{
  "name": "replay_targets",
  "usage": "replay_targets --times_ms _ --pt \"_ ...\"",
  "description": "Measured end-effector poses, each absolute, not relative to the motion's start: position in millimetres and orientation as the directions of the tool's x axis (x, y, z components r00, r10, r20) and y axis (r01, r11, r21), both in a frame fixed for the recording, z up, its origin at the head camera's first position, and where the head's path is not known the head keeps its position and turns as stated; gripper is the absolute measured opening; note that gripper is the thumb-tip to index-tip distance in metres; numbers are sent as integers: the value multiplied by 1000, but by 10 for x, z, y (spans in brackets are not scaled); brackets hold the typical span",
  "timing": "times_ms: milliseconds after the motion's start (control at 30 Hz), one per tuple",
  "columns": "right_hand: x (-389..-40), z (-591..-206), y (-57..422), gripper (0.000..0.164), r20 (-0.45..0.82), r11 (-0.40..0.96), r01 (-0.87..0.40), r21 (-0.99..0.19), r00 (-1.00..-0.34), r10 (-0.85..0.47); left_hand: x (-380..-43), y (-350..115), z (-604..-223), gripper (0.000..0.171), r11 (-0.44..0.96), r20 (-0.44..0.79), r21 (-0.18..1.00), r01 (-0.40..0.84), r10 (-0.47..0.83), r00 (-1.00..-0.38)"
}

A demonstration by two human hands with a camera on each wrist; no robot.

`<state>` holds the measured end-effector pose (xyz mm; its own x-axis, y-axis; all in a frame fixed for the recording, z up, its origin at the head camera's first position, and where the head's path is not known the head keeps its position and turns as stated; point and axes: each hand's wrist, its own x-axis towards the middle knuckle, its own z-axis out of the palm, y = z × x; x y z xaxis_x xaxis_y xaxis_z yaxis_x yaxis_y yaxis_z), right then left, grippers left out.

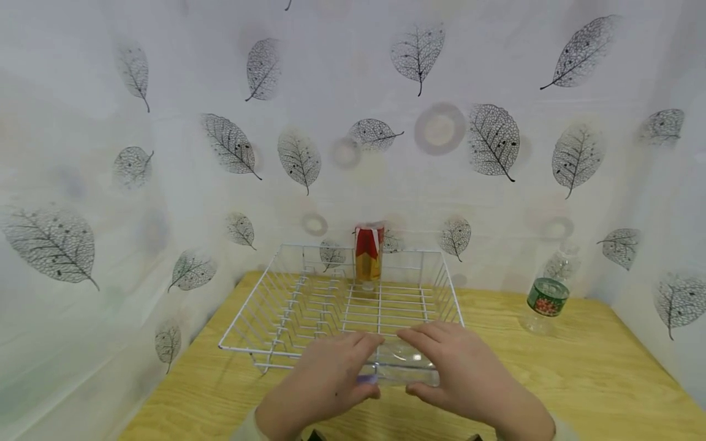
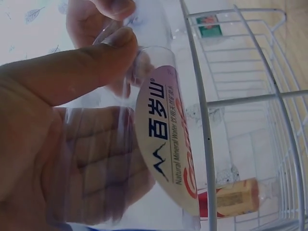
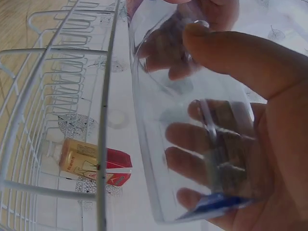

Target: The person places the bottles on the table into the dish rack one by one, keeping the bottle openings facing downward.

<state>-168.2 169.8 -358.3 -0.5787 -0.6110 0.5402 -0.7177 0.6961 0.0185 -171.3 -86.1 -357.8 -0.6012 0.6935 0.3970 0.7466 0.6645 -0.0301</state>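
Pale, leaf-printed sheeting [image 1: 342, 79] fills the top of the frame and both sides; wood-grain table [image 1: 601, 367] below. White wire rack [image 1: 259, 351] sits on it, centre to left of the frame. Clear bottle [image 1: 405, 355] lies sideways at lower centre, at the rack's front rim, and both hands are on it: left hand [image 1: 331, 373] at the end with the purple-and-white label [image 2: 168, 144], right hand [image 1: 469, 373] at the other. Grip state: each one is holding the bottle, thumb on the near side, fingers round the far side, seen through the plastic in the wrist views. Rim wire runs close along the bottle; cannot tell if they touch. Red-and-gold container [image 1: 368, 251] stands at the rack's far end, upper middle of the rack; green-labelled bottle [image 1: 548, 298] is on the table at the right of the frame, well apart from the hands. Step in hand looks like handling the bottle two-handed at the rim. To do it well: hold both ends level, press lightly since thin plastic probably dents, match the force of the two thumbs so it doesn't twist, and watch that neither the fingertips nor the bottle snags on the wires. Any move deeper over the rack should leave room around the red-and-gold container, which could likely tip if knocked.
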Motion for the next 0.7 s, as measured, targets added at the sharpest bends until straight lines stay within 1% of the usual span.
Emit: replay_targets --times_ms 100,200,267,367,467,533,633,700 --pt "-1663 -3531 1746 74 562 687 -726 -23 -578 -592 -1738 -875 -3579 67 659 416 -7 752 686 -597" --pt "-1630 -3457 1811 75 580 673 -732 -107 -596 -556 -1763 -895 -3554 69 649 434 18 761 681 -590" --pt "-1602 -3404 1858 77 586 650 -735 -191 -617 -525 -1775 -912 -3526 70 637 428 68 768 677 -599" --pt "-1579 -3337 1918 82 586 583 -732 -352 -658 -473 -1794 -940 -3495 69 616 387 189 765 669 -635" --pt "-1600 -3309 1961 88 598 445 -744 -498 -667 -445 -1814 -961 -3480 67 572 347 342 745 660 -666" --pt "-1626 -3312 1975 89 613 300 -752 -588 -655 -442 -1829 -965 -3483 67 508 334 459 729 662 -671" --pt "-1654 -3344 1968 83 620 57 -710 -702 -649 -442 -1849 -956 -3506 66 384 315 621 683 675 -667" --pt "-1666 -3368 1941 77 620 -82 -658 -748 -649 -441 -1864 -939 -3531 64 293 309 711 639 686 -658"
